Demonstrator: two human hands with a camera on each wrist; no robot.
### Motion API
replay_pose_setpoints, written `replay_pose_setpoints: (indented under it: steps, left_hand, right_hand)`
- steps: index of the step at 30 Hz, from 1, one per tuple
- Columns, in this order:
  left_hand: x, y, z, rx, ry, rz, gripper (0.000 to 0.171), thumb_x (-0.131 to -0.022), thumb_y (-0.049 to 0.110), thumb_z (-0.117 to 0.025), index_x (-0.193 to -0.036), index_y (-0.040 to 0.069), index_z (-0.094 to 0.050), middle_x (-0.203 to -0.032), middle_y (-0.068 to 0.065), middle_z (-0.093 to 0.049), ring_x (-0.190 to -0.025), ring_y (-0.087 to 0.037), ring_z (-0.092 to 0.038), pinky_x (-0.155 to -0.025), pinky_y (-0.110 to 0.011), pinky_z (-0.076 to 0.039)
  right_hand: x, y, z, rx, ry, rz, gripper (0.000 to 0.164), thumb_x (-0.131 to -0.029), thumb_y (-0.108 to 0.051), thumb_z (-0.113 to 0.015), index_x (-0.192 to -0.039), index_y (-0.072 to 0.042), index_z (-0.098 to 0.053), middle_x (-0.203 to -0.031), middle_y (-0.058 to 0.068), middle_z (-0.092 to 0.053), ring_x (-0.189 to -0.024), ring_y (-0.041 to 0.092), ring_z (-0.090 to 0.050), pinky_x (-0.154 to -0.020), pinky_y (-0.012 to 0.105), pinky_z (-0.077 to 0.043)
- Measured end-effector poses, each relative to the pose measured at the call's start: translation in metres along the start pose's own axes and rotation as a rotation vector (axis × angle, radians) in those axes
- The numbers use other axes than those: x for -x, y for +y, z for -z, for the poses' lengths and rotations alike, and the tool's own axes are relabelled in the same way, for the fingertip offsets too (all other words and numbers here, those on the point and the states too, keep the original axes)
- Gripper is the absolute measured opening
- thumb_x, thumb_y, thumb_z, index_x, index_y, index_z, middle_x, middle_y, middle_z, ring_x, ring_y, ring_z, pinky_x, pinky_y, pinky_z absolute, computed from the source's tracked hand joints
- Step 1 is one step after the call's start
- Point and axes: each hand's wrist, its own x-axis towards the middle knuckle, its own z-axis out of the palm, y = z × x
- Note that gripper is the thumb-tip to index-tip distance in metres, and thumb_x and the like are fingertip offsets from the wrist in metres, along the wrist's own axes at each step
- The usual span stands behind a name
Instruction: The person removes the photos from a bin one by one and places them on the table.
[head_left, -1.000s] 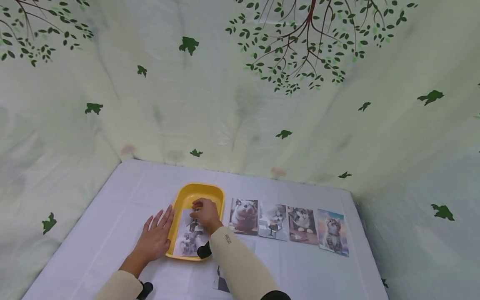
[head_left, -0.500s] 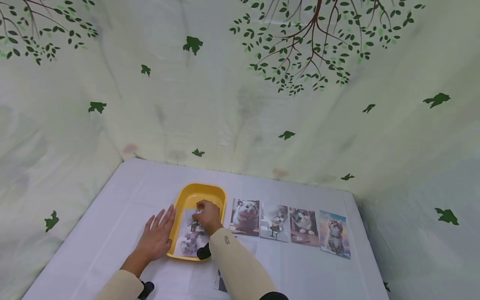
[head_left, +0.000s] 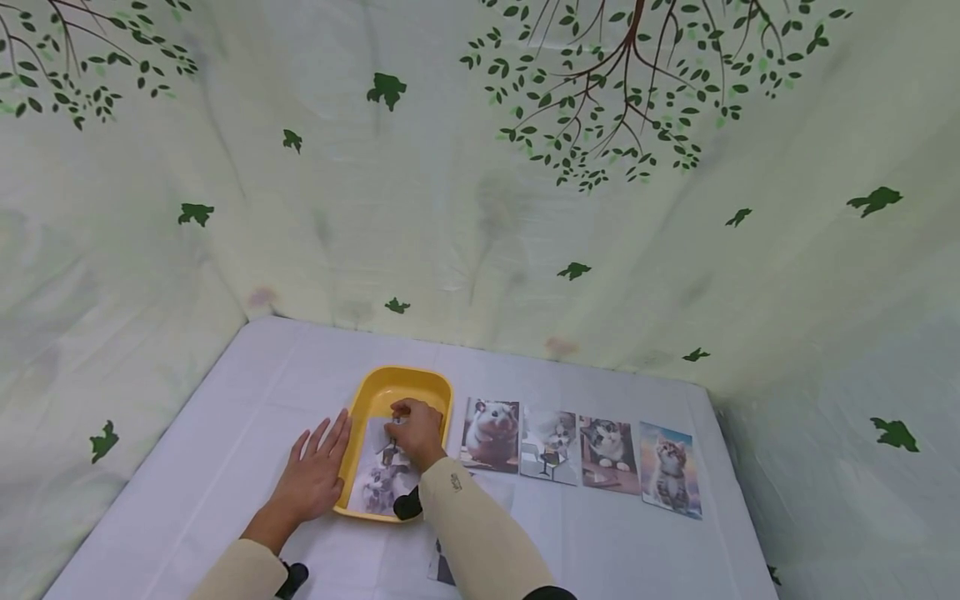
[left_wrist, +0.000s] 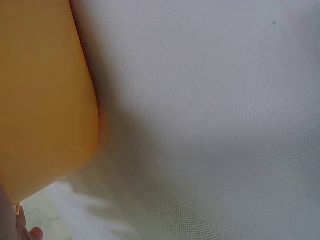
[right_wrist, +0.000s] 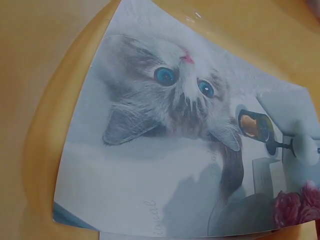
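Note:
A yellow tray (head_left: 401, 379) holds a kitten picture card (head_left: 382, 487) at its near end. The right hand (head_left: 416, 433) reaches into the tray with curled fingers and pinches the card near its far edge; the exact grip is partly hidden. Close up in the right wrist view, the blue-eyed kitten card (right_wrist: 165, 115) lies at a slant, with the edge of another sheet showing beneath it. The left hand (head_left: 311, 479) rests along the tray's left rim, fingers straight and spread. In the left wrist view, the tray's outer wall (left_wrist: 45, 100) fills the left side.
Right of the tray lies a row of picture cards: a hamster card (head_left: 491, 433), a kitten-and-chair card (head_left: 550, 446), a cat card (head_left: 607, 452) and a sky-backed kitten card (head_left: 670, 471). Another card (head_left: 441, 562) is partly hidden under the right forearm. A white cloth (head_left: 622, 550) covers the table.
The head view has shifted slightly. Both hands keep nearly the same places at the tray, and the cards lie as before.

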Motion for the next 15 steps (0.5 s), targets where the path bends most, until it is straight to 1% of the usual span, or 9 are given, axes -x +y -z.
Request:
replay_pose_setpoints:
  steps: [3, 5, 7, 10, 15]
  left_hand:
    - [0.0002, 0.0005, 0.0004, 0.001, -0.004, 0.003, 0.079, -0.081, 0.015, -0.059, -0.147, -0.005, -0.021, -0.156, -0.019, -0.019, -0.14, -0.043, -0.019, -0.112, -0.061, -0.014]
    - [0.0002, 0.0009, 0.001, 0.004, -0.008, 0.005, 0.079, -0.081, 0.015, -0.059, -0.148, -0.005, -0.021, -0.156, -0.019, -0.018, -0.14, -0.043, -0.018, -0.112, -0.061, -0.014]
    - [0.0002, 0.001, 0.0012, 0.009, -0.009, 0.005, 0.08, -0.081, 0.015, -0.059, -0.148, -0.005, -0.02, -0.156, -0.019, -0.018, -0.14, -0.043, -0.018, -0.112, -0.061, -0.014]
    - [0.0001, 0.0009, 0.0012, 0.014, -0.009, 0.006, 0.079, -0.081, 0.014, -0.058, -0.148, -0.005, -0.02, -0.156, -0.018, -0.017, -0.14, -0.043, -0.018, -0.112, -0.061, -0.014]
    - [0.0004, 0.0007, 0.0008, 0.012, -0.011, 0.009, 0.079, -0.081, 0.014, -0.058, -0.148, -0.005, -0.02, -0.157, -0.018, -0.017, -0.14, -0.042, -0.017, -0.112, -0.061, -0.013]
  right_hand:
    - [0.0, -0.0004, 0.0003, -0.096, -0.012, -0.017, 0.023, -0.079, -0.012, -0.077, -0.101, -0.01, -0.073, -0.079, -0.01, -0.06, -0.079, 0.009, -0.053, -0.083, 0.028, -0.049]
    - [-0.0002, -0.001, 0.0009, -0.155, -0.02, -0.015, 0.022, -0.079, -0.008, -0.076, -0.1, -0.009, -0.073, -0.078, -0.008, -0.06, -0.074, 0.01, -0.054, -0.072, 0.025, -0.053]
    - [-0.0004, -0.0015, 0.0017, -0.208, -0.029, -0.009, 0.021, -0.078, -0.005, -0.076, -0.1, -0.006, -0.073, -0.077, -0.006, -0.06, -0.072, 0.01, -0.055, -0.069, 0.023, -0.052]
    - [-0.0007, -0.0023, 0.0026, -0.251, -0.026, -0.007, 0.02, -0.077, -0.004, -0.076, -0.097, -0.006, -0.074, -0.076, -0.006, -0.061, -0.07, 0.01, -0.055, -0.069, 0.022, -0.052]
    - [-0.0003, -0.0027, 0.0042, -0.332, -0.015, -0.005, 0.015, -0.076, -0.003, -0.077, -0.091, -0.004, -0.075, -0.073, -0.006, -0.065, -0.067, 0.009, -0.06, -0.068, 0.024, -0.055]
